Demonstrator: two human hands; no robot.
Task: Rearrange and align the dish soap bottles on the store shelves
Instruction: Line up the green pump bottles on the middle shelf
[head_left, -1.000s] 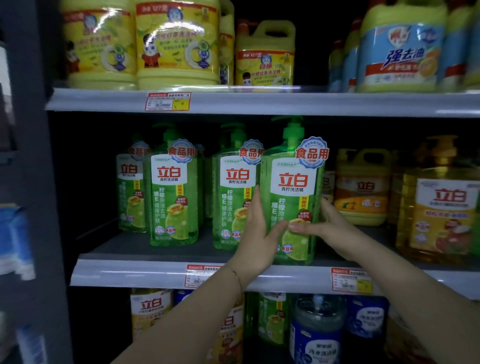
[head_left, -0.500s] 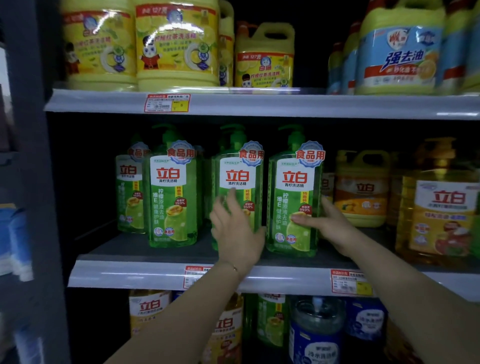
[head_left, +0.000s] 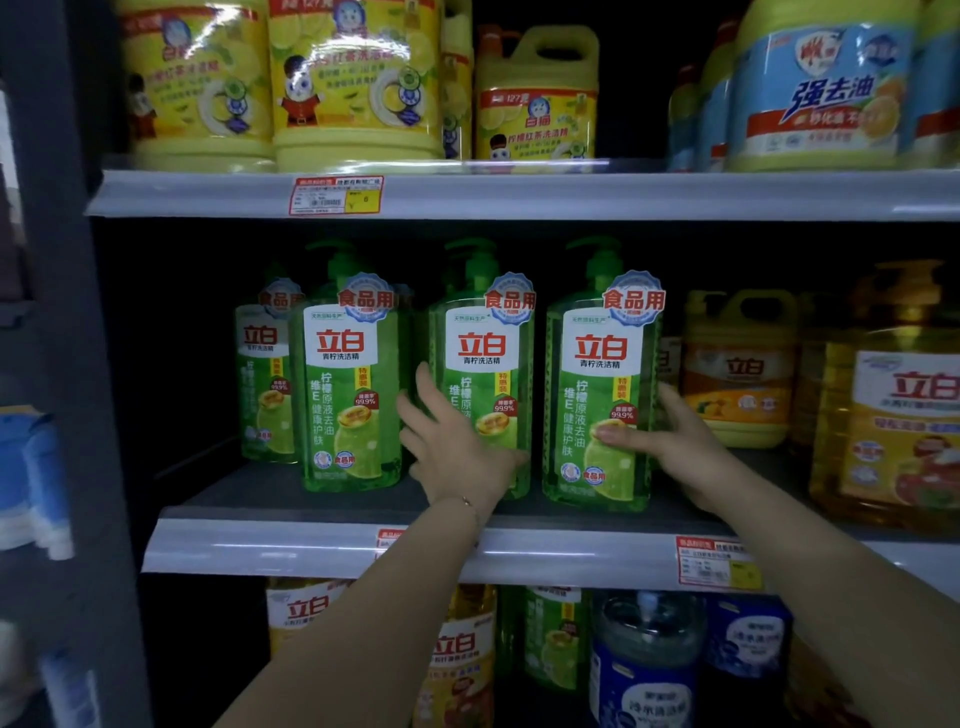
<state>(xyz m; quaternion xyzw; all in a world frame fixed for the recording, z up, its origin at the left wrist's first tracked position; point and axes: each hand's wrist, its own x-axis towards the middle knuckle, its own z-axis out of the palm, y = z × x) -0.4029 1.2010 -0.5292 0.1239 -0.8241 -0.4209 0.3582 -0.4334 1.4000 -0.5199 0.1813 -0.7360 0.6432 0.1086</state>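
It was a shop: price tags (head_left: 717, 564) lined the middle shelf (head_left: 291, 545) edge, identical green dish soap bottles (head_left: 348, 395) stood on it, yellow detergent jugs (head_left: 353, 78) above it.

1 head-worn view, facing the middle shelf (head_left: 311, 540) head-on, close, roughly level with it

One red-and-yellow price tag (head_left: 336, 195) hung high, a second price tag (head_left: 719, 564) lower right, and blue-and-white packs (head_left: 36, 478) stood left of a dark upright panel (head_left: 67, 312).
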